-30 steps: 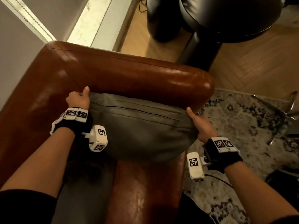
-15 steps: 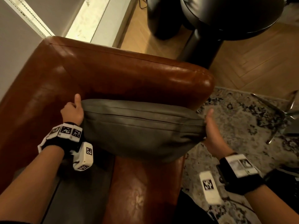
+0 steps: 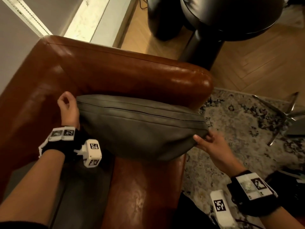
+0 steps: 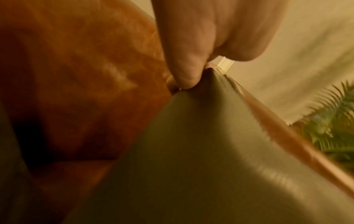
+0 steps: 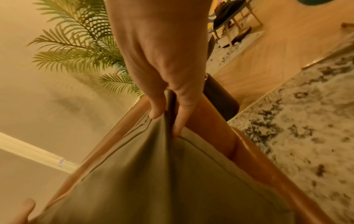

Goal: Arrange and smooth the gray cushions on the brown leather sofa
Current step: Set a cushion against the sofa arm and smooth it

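Against the padded arm of the brown leather sofa [image 3: 132, 76] a gray cushion [image 3: 140, 129] stands on edge, its piped seam uppermost and its lower bulge resting on the sofa seat. At the cushion's end nearest the sofa's back corner, the left hand [image 3: 68, 108] has its fingers curled, thumb tip pressed into the corner fabric. At the cushion's opposite end, beyond the sofa's front edge, the right hand [image 3: 209, 142] pinches the corner between thumb and fingers [image 5: 157, 109]. Beside the sofa's front lies a patterned rug [image 3: 247, 123]. Behind the sofa arm stands a black chair [image 3: 222, 17].
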Action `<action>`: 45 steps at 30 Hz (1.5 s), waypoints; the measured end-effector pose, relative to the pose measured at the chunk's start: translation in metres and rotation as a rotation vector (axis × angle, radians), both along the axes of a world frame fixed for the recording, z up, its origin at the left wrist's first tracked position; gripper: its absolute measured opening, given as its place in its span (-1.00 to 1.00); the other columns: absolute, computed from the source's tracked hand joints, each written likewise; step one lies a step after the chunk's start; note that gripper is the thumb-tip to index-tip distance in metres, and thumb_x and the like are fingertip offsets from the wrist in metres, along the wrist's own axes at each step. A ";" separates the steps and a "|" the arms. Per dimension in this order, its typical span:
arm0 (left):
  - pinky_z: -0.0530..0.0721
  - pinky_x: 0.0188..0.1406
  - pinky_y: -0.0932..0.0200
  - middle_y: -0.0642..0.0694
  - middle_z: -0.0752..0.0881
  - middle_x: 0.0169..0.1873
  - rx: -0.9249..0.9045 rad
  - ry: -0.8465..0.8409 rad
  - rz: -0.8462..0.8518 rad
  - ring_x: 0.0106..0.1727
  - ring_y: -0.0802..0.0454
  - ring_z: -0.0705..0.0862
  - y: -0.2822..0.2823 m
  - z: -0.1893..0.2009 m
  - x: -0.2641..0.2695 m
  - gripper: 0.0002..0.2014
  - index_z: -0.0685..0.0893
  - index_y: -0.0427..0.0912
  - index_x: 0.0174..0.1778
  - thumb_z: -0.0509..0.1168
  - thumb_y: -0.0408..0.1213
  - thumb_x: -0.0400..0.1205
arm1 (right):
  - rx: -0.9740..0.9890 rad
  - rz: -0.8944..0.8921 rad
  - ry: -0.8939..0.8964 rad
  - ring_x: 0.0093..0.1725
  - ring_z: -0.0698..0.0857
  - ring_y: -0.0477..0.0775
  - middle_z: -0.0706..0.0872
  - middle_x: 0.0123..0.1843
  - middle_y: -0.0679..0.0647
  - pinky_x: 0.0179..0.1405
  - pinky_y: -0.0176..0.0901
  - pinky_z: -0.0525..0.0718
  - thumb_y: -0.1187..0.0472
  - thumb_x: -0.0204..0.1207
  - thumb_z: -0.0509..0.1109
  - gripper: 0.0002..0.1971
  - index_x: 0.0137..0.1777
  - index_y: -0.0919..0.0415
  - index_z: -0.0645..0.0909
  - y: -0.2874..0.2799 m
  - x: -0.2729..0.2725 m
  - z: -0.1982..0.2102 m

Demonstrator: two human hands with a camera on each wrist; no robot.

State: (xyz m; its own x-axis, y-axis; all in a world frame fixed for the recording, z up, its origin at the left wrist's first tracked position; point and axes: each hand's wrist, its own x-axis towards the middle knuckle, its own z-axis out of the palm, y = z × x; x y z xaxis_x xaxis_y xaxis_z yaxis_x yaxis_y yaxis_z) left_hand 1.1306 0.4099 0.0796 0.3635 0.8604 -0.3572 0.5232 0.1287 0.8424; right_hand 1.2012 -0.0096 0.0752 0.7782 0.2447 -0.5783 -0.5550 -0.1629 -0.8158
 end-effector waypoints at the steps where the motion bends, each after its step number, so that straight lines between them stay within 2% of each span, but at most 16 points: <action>1: 0.33 0.44 0.11 -0.15 0.38 0.51 0.039 0.035 -0.024 0.51 -0.06 0.38 -0.005 -0.001 -0.009 -0.42 0.21 -0.13 0.58 -0.03 0.14 0.71 | -0.005 -0.028 0.000 0.09 0.78 0.00 0.82 0.08 0.04 -0.07 -0.23 0.78 -0.04 0.09 0.61 -0.36 0.19 0.19 0.64 0.003 -0.003 0.000; 6: 0.40 0.29 0.00 -0.46 0.63 0.23 0.444 0.338 -0.111 0.30 -0.34 0.57 -0.022 0.006 -0.030 -0.56 0.56 -0.45 0.31 0.18 -0.14 0.71 | -0.139 -0.115 -0.154 -0.07 0.81 0.00 0.79 -0.04 0.11 -0.18 -0.14 0.82 0.32 0.42 0.50 -0.70 0.15 0.36 0.66 0.012 -0.008 0.003; 10: 0.46 0.21 0.03 -0.43 0.70 0.14 0.481 0.281 -0.122 0.20 -0.31 0.63 -0.010 0.011 -0.016 -0.61 0.64 -0.45 0.21 0.22 -0.16 0.69 | -0.268 0.002 -0.235 -0.26 0.82 0.11 0.81 -0.12 0.22 -0.22 0.07 0.82 -0.04 0.14 0.58 -0.45 0.02 0.36 0.68 0.005 -0.006 0.000; 13: 0.47 0.13 -0.02 -0.48 0.70 0.02 0.450 0.298 -0.128 0.11 -0.35 0.63 -0.007 0.013 -0.012 -0.56 0.67 -0.41 -0.02 0.09 -0.07 0.74 | -0.267 0.061 -0.107 -0.08 0.81 0.10 0.78 0.00 0.15 -0.14 0.05 0.81 -0.32 0.00 0.57 -0.20 0.12 0.27 0.63 0.003 -0.005 0.004; 16: 0.47 0.24 0.07 -0.36 0.74 0.05 0.454 0.285 -0.104 0.17 -0.25 0.66 0.002 0.019 -0.006 -0.53 0.71 -0.36 0.09 0.22 0.03 0.66 | -0.071 0.013 0.062 0.07 0.79 -0.01 0.80 0.10 0.03 -0.16 -0.18 0.78 -0.33 0.33 0.41 -0.36 0.19 0.19 0.66 0.012 0.004 0.014; 20: 0.51 0.31 0.06 -0.38 0.75 0.11 0.446 0.329 -0.156 0.20 -0.25 0.68 0.015 0.027 0.003 -0.60 0.73 -0.38 0.16 0.33 -0.09 0.60 | -0.137 -0.108 -0.046 0.05 0.78 0.07 0.79 0.06 0.17 -0.01 -0.11 0.78 -0.21 0.07 0.50 -0.32 0.06 0.32 0.70 0.029 0.013 0.013; 23: 0.57 0.31 0.02 -0.37 0.74 0.12 0.448 0.269 -0.123 0.20 -0.25 0.69 0.017 0.029 0.006 -0.59 0.72 -0.37 0.18 0.30 -0.09 0.63 | -0.097 -0.163 -0.056 0.10 0.75 0.04 0.76 0.12 0.14 -0.19 -0.31 0.75 -0.08 0.24 0.50 -0.39 0.19 0.35 0.64 0.028 0.011 0.010; 26: 0.46 0.31 0.04 -0.37 0.70 0.19 0.453 0.306 -0.130 0.28 -0.26 0.62 0.013 0.028 0.010 -0.55 0.67 -0.40 0.22 0.17 -0.05 0.70 | -0.192 -0.121 -0.008 0.14 0.70 0.11 0.71 0.16 0.13 -0.23 -0.19 0.65 0.03 0.55 0.39 -0.63 0.23 0.27 0.59 0.029 0.013 0.007; 28: 0.45 0.32 0.03 -0.37 0.68 0.20 0.386 0.325 -0.152 0.30 -0.25 0.59 0.013 0.029 0.013 -0.47 0.65 -0.37 0.21 0.11 0.06 0.70 | -0.274 -0.105 0.031 0.13 0.68 0.13 0.69 0.17 0.13 -0.05 -0.04 0.67 -0.17 0.53 0.34 -0.53 0.20 0.23 0.58 0.032 0.027 0.004; 30: 0.46 0.32 0.02 -0.40 0.70 0.03 0.357 0.370 -0.251 0.29 -0.27 0.60 0.014 0.029 0.016 -0.50 0.70 -0.34 0.04 0.17 0.09 0.66 | -0.352 -0.038 0.037 0.10 0.71 0.15 0.75 0.08 0.15 0.12 0.07 0.67 -0.36 0.41 0.34 -0.38 0.06 0.25 0.68 0.042 0.045 0.006; 34: 0.45 -0.01 0.06 -0.28 0.60 -0.39 0.315 0.373 -0.252 0.16 -0.32 0.65 0.021 0.028 0.024 -0.59 0.54 -0.23 -0.47 0.27 -0.07 0.65 | -0.395 0.129 0.004 -0.04 0.70 0.14 0.74 -0.15 0.12 -0.25 -0.16 0.61 -0.02 0.54 0.42 -0.72 -0.20 0.21 0.69 0.063 0.064 0.003; 36: 0.48 -0.02 0.02 -0.37 0.68 -0.22 0.345 0.334 -0.208 0.12 -0.32 0.66 0.027 0.025 0.028 -0.59 0.59 -0.26 -0.38 0.24 -0.02 0.65 | -0.409 0.094 -0.158 -0.11 0.68 0.10 0.71 -0.23 0.08 -0.25 -0.15 0.56 0.02 0.57 0.39 -0.73 -0.25 0.18 0.66 0.066 0.070 0.000; 39: 0.43 -0.03 0.01 -0.33 0.66 -0.19 0.433 0.317 -0.238 0.12 -0.29 0.63 0.026 0.020 0.032 -0.59 0.51 -0.22 -0.34 0.16 0.02 0.69 | -0.670 0.184 -0.491 -0.22 0.60 0.07 0.64 -0.28 0.11 -0.26 -0.20 0.36 -0.02 0.63 0.28 -0.66 -0.21 0.24 0.62 0.070 0.076 -0.004; 41: 0.45 0.11 0.02 -0.36 0.67 0.10 0.421 0.305 -0.233 0.23 -0.27 0.59 0.022 0.013 0.031 -0.59 0.60 -0.33 0.02 0.13 0.01 0.70 | -0.786 0.257 -0.596 -0.22 0.63 0.15 0.63 -0.27 0.13 -0.27 -0.16 0.36 -0.05 0.66 0.22 -0.61 -0.16 0.28 0.61 0.074 0.075 -0.008; 43: 0.44 0.25 0.02 -0.33 0.56 0.31 0.375 0.284 -0.208 0.34 -0.26 0.52 0.018 0.006 0.026 -0.54 0.49 -0.31 0.35 0.11 -0.01 0.71 | -0.946 0.324 -0.700 -0.03 0.67 0.25 0.66 -0.08 0.19 -0.09 -0.02 0.51 -0.03 0.67 0.18 -0.66 0.02 0.27 0.60 0.077 0.066 -0.009; 45: 0.32 0.43 -0.06 -0.27 0.43 0.41 0.465 0.324 -0.153 0.45 -0.22 0.40 0.005 0.000 0.017 -0.52 0.36 -0.17 0.50 0.06 -0.01 0.72 | -1.099 0.374 -0.819 0.22 0.60 0.28 0.61 0.20 0.22 0.22 0.17 0.47 0.04 0.67 0.17 -0.67 0.27 0.24 0.54 0.086 0.049 -0.005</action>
State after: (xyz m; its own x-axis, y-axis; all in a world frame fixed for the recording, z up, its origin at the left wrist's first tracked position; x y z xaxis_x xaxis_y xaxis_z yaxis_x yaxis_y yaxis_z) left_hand 1.1478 0.4148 0.0797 0.4310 0.8997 -0.0687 0.7470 -0.3131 0.5865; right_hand 1.2507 0.0765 0.0699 0.9714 0.2355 -0.0306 0.2211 -0.9440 -0.2451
